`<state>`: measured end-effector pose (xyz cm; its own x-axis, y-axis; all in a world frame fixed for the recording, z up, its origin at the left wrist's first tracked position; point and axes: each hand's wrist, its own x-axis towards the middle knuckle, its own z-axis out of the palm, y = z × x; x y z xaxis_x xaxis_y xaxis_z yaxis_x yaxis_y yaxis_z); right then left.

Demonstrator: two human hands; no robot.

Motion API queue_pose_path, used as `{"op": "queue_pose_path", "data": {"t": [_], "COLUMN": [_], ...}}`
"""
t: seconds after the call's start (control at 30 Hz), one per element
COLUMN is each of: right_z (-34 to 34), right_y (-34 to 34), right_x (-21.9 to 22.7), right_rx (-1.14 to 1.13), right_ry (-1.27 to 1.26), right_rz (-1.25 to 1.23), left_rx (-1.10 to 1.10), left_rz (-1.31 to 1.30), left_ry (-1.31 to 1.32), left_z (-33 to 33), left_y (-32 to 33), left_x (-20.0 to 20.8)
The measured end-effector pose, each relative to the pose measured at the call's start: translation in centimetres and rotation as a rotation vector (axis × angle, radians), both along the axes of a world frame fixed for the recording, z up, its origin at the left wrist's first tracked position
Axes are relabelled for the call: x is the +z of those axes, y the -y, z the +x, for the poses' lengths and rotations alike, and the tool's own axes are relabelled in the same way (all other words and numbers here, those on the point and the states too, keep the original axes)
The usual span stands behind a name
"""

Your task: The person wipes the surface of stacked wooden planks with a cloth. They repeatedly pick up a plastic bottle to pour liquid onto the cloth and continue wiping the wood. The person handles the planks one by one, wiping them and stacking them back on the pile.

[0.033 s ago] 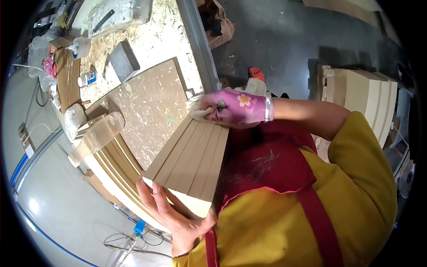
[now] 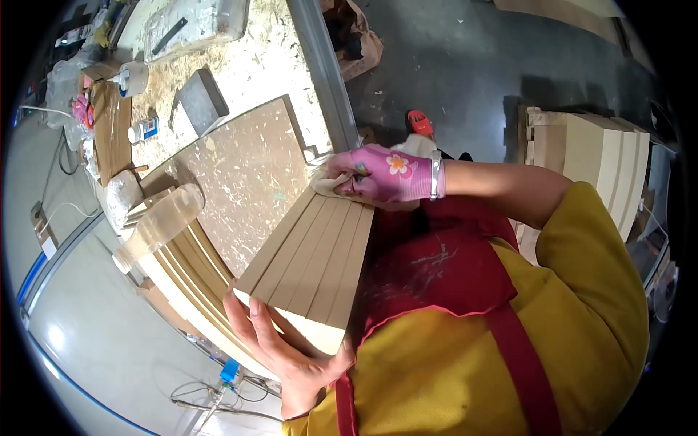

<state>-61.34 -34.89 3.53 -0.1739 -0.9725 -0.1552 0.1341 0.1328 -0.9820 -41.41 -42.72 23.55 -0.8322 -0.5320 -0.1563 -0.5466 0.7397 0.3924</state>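
A tight bundle of pale wooden boards (image 2: pixel 309 258) lies side by side in front of me, slanting from the bench toward my lap. My bare left hand (image 2: pixel 291 356) grips the near end, fingers on the left side and thumb at the right corner. At the far end my right hand (image 2: pixel 396 174), in a pink flowered glove, presses a crumpled whitish cloth (image 2: pixel 325 180) against the boards. Its fingertips are partly hidden by the cloth. Left of the bundle, a clear plastic bottle (image 2: pixel 163 225) lies on a stack of more boards (image 2: pixel 196 283).
The bench holds a glue-spotted brown panel (image 2: pixel 240 174), a grey block (image 2: pixel 203 102), a small white-capped bottle (image 2: pixel 143 129) and a roll of tape (image 2: pixel 133 78). A metal edge (image 2: pixel 323 73) borders the bench. More boards (image 2: pixel 592 160) are piled on the right.
My right hand has shifted very slightly to the left with the cloth. My left hand and the boards have not visibly moved.
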Motion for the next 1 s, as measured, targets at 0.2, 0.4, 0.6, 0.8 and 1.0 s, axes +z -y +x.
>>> {"op": "queue_pose_path", "data": {"t": [0.2, 0.4, 0.6, 0.8, 1.0], "right_z": [1.2, -1.7, 0.9, 2.1, -4.6], "right_y": [-0.4, -3.8, 3.3, 2.5, 1.2], "right_x": [2.3, -6.6, 3.8, 0.4, -2.6], "right_rx": [-0.021, -0.021, -0.386, -0.133, -0.106], "right_ry": [-0.044, -0.15, -0.17, -0.141, 0.107], "right_rz": [-0.117, 0.087, -0.435, -0.128, 0.138], "left_rx": [0.034, 0.004, -0.024, -0.018, -0.014], "left_rz": [0.034, 0.08, 0.022, 0.027, 0.024], "left_ry": [-0.019, -0.065, -0.009, 0.004, -0.009], "left_z": [0.6, 0.6, 0.9, 1.0, 0.6], "left_y": [0.0, 0.5, 0.7, 0.7, 0.6], "left_x": [-0.1, -0.2, -0.1, -0.1, -0.2]}}
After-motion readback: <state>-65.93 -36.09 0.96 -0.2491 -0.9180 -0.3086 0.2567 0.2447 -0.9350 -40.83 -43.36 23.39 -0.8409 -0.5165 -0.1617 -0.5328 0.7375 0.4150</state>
